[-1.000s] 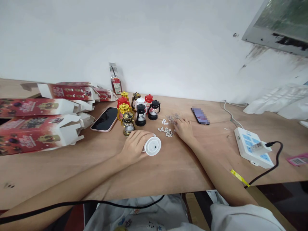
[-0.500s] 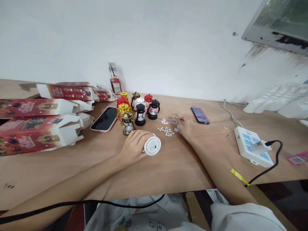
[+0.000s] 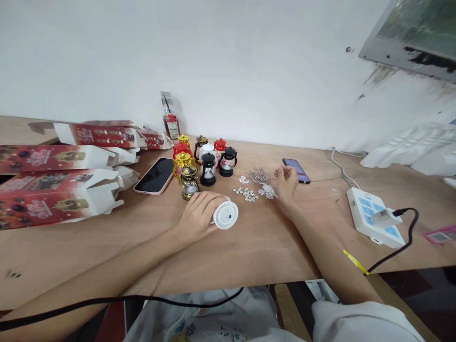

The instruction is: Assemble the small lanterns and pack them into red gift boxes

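White lantern (image 3: 224,215) sits approx. 6 o'clock of view ctr, L hand (image 3: 200,213) fingers wrapped round it, base out, prob. for access; R hand (image 3: 286,182) at its 2 o'clock, can't tell if fingers grip anything.

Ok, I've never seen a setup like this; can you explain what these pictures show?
There's no machine: a person works bare-handed, filmed by one head-worn camera looking forward and down. The left hand holds a white object, its round base facing the camera. The right hand is pinched, beside thin metal pieces; whether it holds anything is too small to tell. On the table are small lanterns, little discs, a phone on either side, printed boxes and a power strip.
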Available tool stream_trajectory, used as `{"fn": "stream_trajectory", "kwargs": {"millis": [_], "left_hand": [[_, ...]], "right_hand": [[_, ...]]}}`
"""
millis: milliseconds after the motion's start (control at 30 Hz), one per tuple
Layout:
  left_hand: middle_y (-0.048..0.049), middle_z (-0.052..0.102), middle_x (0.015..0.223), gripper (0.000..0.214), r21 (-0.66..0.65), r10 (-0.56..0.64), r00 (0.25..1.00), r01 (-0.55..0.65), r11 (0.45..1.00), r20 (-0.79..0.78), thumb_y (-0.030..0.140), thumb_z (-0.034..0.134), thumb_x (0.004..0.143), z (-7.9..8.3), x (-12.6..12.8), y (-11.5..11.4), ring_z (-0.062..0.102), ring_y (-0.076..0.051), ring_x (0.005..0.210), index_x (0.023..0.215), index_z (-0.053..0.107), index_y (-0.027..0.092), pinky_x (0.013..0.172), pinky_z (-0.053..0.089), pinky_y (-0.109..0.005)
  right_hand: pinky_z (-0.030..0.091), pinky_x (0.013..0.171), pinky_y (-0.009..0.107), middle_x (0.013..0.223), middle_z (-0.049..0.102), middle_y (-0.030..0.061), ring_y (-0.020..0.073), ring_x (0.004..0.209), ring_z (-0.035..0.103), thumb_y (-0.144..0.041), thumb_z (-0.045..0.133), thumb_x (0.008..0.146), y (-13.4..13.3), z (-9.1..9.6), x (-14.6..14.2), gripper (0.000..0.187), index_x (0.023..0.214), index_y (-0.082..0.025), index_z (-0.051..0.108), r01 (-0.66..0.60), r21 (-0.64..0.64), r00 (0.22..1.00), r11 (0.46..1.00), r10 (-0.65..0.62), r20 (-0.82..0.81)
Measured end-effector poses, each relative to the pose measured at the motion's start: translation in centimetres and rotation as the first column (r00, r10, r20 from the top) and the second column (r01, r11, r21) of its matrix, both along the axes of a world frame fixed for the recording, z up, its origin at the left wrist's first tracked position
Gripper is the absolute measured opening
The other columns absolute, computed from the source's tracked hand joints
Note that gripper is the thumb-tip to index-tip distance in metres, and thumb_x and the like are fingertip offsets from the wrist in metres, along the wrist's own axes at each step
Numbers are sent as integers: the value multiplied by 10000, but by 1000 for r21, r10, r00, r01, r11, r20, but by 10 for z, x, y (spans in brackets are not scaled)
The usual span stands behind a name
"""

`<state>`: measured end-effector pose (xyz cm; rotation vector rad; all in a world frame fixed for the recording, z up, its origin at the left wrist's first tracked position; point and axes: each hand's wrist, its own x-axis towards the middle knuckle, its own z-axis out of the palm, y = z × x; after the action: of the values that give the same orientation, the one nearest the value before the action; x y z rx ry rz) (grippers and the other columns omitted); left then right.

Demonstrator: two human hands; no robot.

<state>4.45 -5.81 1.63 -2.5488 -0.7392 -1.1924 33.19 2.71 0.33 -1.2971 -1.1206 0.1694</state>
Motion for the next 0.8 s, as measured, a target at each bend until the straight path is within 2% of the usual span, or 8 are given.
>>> {"fn": "stream_trajectory", "kwargs": {"millis": [67,167,233,300,367,600,667,800], "left_hand": [[-105,682,1052,355,-6,4,1000,-4,1000,4,332,574,870,0,0,0,630,-230,941,1179,498,177,757,427,-341],[-112,676,1059,371,-34,-8,999,9,999,32,314,597,856,0,0,0,630,-232,940,1180,490,169,762,453,-344],[-119,669,1064,388,-60,-20,998,24,998,53,304,617,843,1,0,0,630,-234,948,1178,480,163,780,476,-350],[-118,665,1065,391,-76,-29,997,35,997,69,288,623,839,1,0,-1,630,-231,957,1179,473,167,801,493,-355],[-113,662,1073,395,-85,-41,996,48,995,79,272,621,840,1,0,0,631,-225,967,1192,469,176,817,503,-355],[-120,603,1120,393,-132,-78,982,102,986,174,272,631,826,-1,1,-1,595,-226,1055,1191,509,191,866,518,-356],[-99,618,1046,375,-157,-88,973,123,980,214,279,667,794,2,1,-2,603,-218,996,1135,536,192,834,520,-337],[-31,637,880,420,-263,-97,955,173,949,280,368,748,700,7,2,-7,605,-164,767,1021,536,197,696,499,-277]], "right_hand": [[489,667,274,719,569,-14,127,668,570,-448,578,800,-5,7,-9,253,837,-210,500,-163,56,960,985,172,-221],[443,560,226,639,504,-51,91,573,488,-416,727,687,-19,18,-26,294,738,-214,519,-465,99,734,880,446,-512],[410,510,208,617,481,-60,74,539,449,-380,777,644,-29,23,-37,309,695,-207,526,-605,86,592,792,519,-616],[386,483,199,595,462,-67,63,515,420,-355,794,634,-37,26,-45,304,686,-201,537,-684,67,513,727,544,-664],[370,468,195,567,443,-74,59,500,402,-351,798,629,-42,26,-50,292,699,-198,560,-727,38,486,686,552,-677],[318,431,193,511,382,-91,52,463,334,-402,794,622,-41,16,-56,300,762,-185,642,-775,-66,511,629,561,-652],[310,425,196,499,349,-94,54,453,322,-444,775,650,-41,14,-56,307,736,-188,629,-792,-67,493,607,570,-658],[310,423,193,491,333,-97,53,440,326,-480,763,671,-41,14,-56,335,705,-193,593,-787,-52,481,615,559,-675]]}}
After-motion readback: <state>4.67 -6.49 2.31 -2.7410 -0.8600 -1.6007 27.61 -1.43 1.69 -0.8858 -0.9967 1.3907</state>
